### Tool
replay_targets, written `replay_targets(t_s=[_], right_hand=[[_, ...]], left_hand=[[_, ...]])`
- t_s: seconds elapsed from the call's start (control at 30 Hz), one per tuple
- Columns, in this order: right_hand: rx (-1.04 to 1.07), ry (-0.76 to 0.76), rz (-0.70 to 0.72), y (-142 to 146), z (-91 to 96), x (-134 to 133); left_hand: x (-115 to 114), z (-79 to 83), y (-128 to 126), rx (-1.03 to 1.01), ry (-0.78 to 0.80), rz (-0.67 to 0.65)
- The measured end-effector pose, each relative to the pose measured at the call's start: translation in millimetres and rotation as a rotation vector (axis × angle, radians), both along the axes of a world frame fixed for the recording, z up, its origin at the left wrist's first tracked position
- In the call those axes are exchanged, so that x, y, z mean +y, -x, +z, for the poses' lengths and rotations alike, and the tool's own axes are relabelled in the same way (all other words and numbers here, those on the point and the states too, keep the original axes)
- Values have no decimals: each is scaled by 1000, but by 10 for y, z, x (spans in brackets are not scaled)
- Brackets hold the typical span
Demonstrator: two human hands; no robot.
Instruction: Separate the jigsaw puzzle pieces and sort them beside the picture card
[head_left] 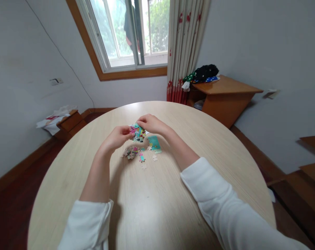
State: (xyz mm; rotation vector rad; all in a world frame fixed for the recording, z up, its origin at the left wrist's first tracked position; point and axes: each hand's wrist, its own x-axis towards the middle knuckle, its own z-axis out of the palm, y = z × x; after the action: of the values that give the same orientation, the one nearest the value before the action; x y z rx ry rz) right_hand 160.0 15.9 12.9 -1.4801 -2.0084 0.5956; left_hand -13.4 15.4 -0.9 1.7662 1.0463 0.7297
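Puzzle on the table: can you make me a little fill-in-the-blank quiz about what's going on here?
1. The left hand and right hand together hold a joined puzzle section above a ____ wooden table.
2. Both sleeves are ____ in colour.
3. A patterned ____ hangs beside the window.
Missing words: round; white; curtain.

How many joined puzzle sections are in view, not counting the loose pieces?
2. One colourful section is held by the left hand and right hand; one teal section lies on the table beside it. Others may hide under the hands.
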Motion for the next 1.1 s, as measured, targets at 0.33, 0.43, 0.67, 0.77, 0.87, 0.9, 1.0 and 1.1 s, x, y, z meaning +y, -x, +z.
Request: replay_targets(t_s=[0.33,0.43,0.67,0.77,0.87,0.9,1.0,1.1], right_hand=[[12,-72,-21,-39,-66,37],[38,-84,5,-47,-63,29],[102,-20,79,-59,-77,23],[159,21,119,-68,-96,27],[153,34,129,-71,-95,24],[143,37,127,-72,-90,18],[107,39,119,-73,-62,-8],[48,23,110,-77,-27,-44]], left_hand=[[0,-16,-6,13,-22,-21],[-8,-12,-14,25,-25,-16],[-22,-12,-20,71,-50,72],[-35,-2,-26,83,-67,112],[-27,-10,-34,100,-61,134],[-19,-18,-36,107,-59,134],[3,-44,-44,130,-69,113],[11,-63,-52,154,-83,106]])
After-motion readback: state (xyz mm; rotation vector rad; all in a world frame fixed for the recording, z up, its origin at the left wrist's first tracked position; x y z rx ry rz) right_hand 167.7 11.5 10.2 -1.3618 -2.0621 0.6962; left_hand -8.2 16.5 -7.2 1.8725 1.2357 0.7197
